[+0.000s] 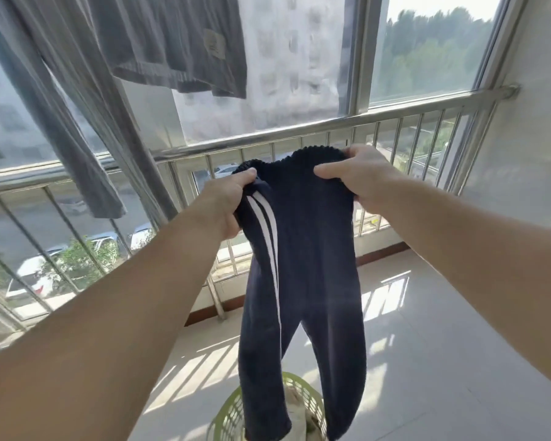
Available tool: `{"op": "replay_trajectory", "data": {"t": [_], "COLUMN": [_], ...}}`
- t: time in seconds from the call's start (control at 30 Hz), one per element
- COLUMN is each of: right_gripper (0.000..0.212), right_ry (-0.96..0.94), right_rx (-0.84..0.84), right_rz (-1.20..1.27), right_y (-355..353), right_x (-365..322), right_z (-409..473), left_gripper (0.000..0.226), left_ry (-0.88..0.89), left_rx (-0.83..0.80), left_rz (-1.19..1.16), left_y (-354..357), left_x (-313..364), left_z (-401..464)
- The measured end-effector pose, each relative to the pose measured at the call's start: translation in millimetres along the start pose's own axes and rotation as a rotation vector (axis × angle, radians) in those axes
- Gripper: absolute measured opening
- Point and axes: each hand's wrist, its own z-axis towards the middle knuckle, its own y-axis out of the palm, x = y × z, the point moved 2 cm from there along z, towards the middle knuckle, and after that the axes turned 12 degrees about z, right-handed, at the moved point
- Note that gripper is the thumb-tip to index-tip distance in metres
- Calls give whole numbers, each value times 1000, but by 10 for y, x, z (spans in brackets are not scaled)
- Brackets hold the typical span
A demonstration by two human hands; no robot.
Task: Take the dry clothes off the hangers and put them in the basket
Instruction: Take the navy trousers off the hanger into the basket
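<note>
A pair of navy trousers with white side stripes hangs in front of me, legs dangling down. My left hand grips the left side of the waistband. My right hand grips the right side. Directly under the trouser legs stands a green plastic basket with light cloth inside, partly hidden by the legs. A grey garment still hangs at the upper left, with a long grey sleeve trailing down. No hanger is visible.
A steel railing with vertical bars runs across in front of the large windows. The pale tiled floor stretches to the right of the basket. A white wall closes off the right side.
</note>
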Motion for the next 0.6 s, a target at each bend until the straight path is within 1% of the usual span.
{"op": "replay_trajectory", "data": {"t": [0.07, 0.13, 0.2, 0.27, 0.3, 0.37, 0.43, 0.47, 0.53, 0.57, 0.6], "right_gripper": [46, 59, 77, 84, 81, 67, 59, 57, 54, 53, 52], "right_ry": [-14, -9, -56, -145, -190, -234, -230, -224, -199, -177, -157], "right_rx": [-139, -302, -422, -423, -384, -327, -318, -322, -332, -344, -363], "right_rz": [51, 81, -62, -207, -229, -186, -119, -93, -6, 56, 120], "right_y": [135, 252, 339, 379, 385, 404, 439, 456, 476, 482, 489], "right_x": [3, -7, 6, 38, 42, 45, 58, 64, 59, 52, 43], "right_z": [-97, -201, -290, -325, -337, -358, -373, -379, -396, -415, -428], "left_gripper": [17, 22, 36, 44, 43, 31, 10, 11, 37, 57, 80], "left_ry": [42, 90, 123, 149, 162, 214, 318, 373, 422, 399, 342], "left_rx": [21, -3, -7, 23, 32, 49, 128, 197, 352, 397, 379], "left_rz": [16, 41, 57, 72, 103, 231, 451, 571, 751, 775, 764], "left_y": [118, 200, 236, 213, 182, 101, -38, -119, -287, -384, -489], "left_x": [8, 40, 64, 80, 76, 52, 7, -15, -68, -103, -156], "left_z": [-131, -240, -329, -388, -409, -456, -444, -432, -391, -378, -363]}}
